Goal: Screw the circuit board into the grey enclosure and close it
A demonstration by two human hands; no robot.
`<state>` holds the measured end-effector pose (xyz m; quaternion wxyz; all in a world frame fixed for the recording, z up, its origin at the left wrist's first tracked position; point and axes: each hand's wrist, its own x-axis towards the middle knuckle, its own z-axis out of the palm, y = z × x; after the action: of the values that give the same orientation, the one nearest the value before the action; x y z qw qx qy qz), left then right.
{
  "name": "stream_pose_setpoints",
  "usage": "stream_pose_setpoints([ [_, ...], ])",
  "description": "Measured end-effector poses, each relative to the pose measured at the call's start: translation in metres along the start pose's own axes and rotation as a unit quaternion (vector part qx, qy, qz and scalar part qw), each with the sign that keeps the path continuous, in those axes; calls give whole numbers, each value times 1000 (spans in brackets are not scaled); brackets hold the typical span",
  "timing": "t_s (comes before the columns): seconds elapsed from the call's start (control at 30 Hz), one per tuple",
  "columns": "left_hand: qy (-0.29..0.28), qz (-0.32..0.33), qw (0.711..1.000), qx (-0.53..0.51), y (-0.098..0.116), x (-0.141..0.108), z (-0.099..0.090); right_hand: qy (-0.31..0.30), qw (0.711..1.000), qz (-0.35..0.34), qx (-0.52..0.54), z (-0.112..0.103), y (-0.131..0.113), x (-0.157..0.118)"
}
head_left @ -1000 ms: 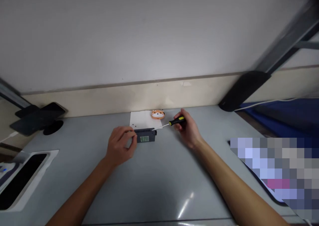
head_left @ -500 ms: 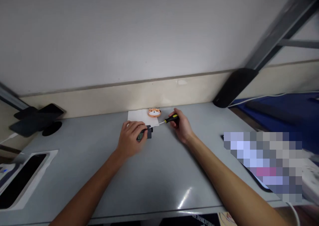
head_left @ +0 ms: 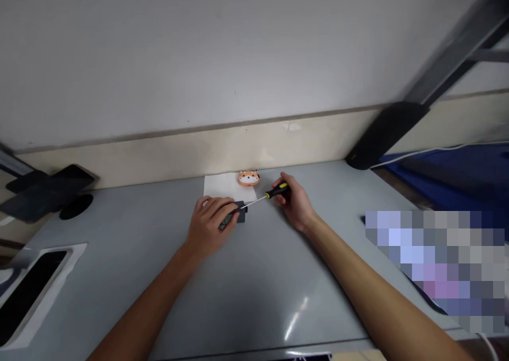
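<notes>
We are gripping one small dark box (head_left: 234, 216) with our left hand (head_left: 210, 224) on the grey table (head_left: 254, 287), and our right hand (head_left: 296, 204) is closing around one screwdriver (head_left: 265, 196), tip at the box. One paper sheet (head_left: 220, 186) and one orange animal-face toy (head_left: 248, 178) are lying behind. We are reading no labels.

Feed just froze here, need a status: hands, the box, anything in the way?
Left hand grips the dark box. Right hand holds the screwdriver, tip at the box. Nothing in the way.
</notes>
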<state>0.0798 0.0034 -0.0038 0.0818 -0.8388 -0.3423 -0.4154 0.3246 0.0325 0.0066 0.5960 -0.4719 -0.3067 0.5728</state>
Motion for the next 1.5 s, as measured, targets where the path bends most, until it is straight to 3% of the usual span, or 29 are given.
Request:
stream_pose_setpoints([
  [0.63,14,-11,1000,17,2,-3,0,-23,999,19,32,-3,4,3],
  [1.5,8,-7,999,37,6,-4,2,2,1000,8,8,-5,-1,4],
])
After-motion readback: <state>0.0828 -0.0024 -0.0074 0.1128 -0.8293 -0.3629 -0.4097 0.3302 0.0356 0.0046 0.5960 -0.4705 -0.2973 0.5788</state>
